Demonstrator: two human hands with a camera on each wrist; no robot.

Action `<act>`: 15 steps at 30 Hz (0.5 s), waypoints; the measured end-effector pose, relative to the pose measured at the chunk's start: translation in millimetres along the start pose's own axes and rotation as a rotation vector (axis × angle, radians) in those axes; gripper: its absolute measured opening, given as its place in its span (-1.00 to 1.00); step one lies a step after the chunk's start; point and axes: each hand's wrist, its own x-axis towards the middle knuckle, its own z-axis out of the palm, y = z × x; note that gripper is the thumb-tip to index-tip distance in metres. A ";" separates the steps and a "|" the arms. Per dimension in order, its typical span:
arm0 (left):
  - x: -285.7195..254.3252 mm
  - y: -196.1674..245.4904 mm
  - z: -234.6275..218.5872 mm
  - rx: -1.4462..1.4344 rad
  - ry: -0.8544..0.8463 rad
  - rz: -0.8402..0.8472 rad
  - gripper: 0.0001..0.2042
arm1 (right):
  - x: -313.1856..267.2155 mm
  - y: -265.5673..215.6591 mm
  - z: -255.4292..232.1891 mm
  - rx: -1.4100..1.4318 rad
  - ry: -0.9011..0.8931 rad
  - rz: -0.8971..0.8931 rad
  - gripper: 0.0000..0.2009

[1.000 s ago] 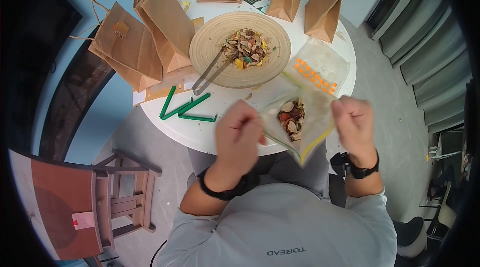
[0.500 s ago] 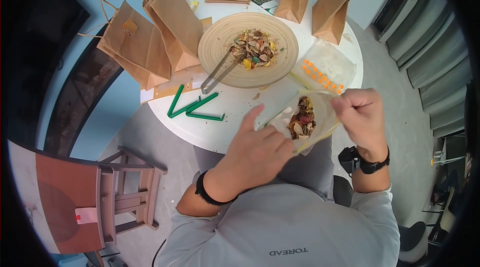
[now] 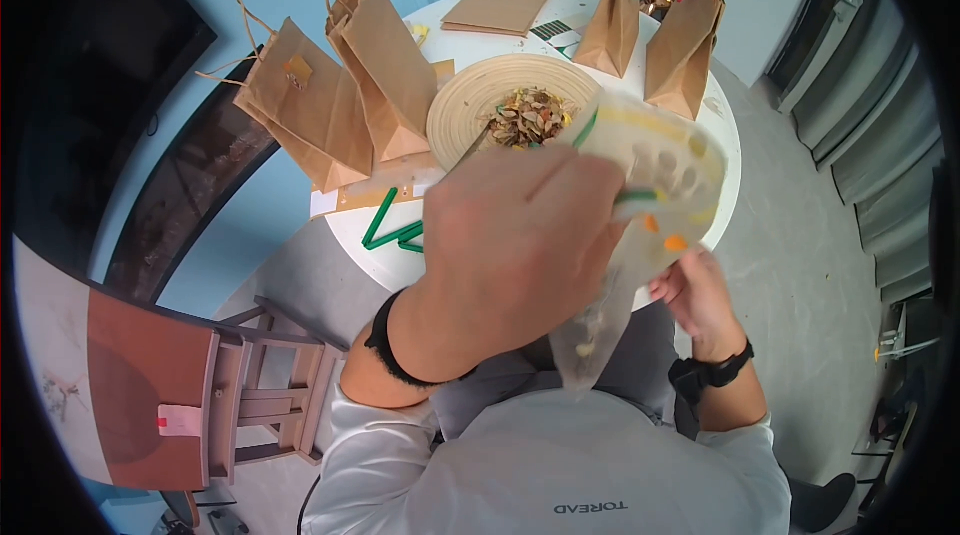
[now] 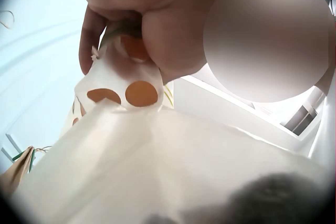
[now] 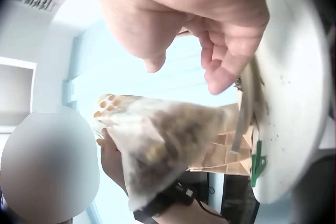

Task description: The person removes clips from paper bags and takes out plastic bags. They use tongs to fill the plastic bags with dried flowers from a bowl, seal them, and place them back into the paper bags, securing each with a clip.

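Raised close to the head camera, my left hand point(image 3: 510, 255) grips the top of a translucent zip bag point(image 3: 620, 285) with green and yellow seal lines. In the right wrist view the bag point(image 5: 168, 134) hangs tilted, with dried petals and leaves showing blurred through its wall and orange dots near its top. The right hand point(image 3: 700, 305) is beside the bag's right side in the head view, holding nothing, its thumb and loosely bent fingers apart. Behind the left hand, a round wooden bowl point(image 3: 450, 105) holds more dried petals point(image 3: 530, 117), partly hidden.
Brown paper bags point(image 3: 385, 65) stand on the white table's left, others point(image 3: 685, 50) at the back right. A folded paper bag point(image 3: 497, 8) lies at the back. Green strips point(image 3: 380, 220) lie near the front left. Tongs point(image 5: 244, 124) lean at the bowl. A chair point(image 3: 270, 385) stands left.
The left hand let go of the bag's edge, then took its top and lifted it toward the camera. My right hand has released the bag and moved lower.
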 end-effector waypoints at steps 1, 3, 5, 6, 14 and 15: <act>6.7 -1.3 0.8 -0.011 0.061 0.003 -0.87 | -0.2 6.9 -5.9 0.073 -0.066 0.075 -0.43; 19.9 -3.2 8.4 -0.062 0.182 0.014 -0.89 | 3.8 9.6 17.5 0.166 -0.132 0.150 -0.27; 32.4 -4.3 20.8 -0.126 0.257 -0.003 -0.89 | 10.0 12.8 39.5 0.292 -0.263 0.159 -0.14; 36.7 -6.3 29.7 -0.161 0.271 -0.027 -0.89 | 17.5 13.5 45.6 0.372 -0.365 0.131 -0.10; 20.6 -83.3 30.1 -0.436 -0.403 -0.602 -0.78 | 102.6 -20.1 18.2 0.631 -0.290 -0.023 -0.25; 16.3 -105.1 32.0 -0.468 -0.433 -0.628 -0.72 | 114.8 -28.2 10.1 0.524 -0.261 -0.017 -0.30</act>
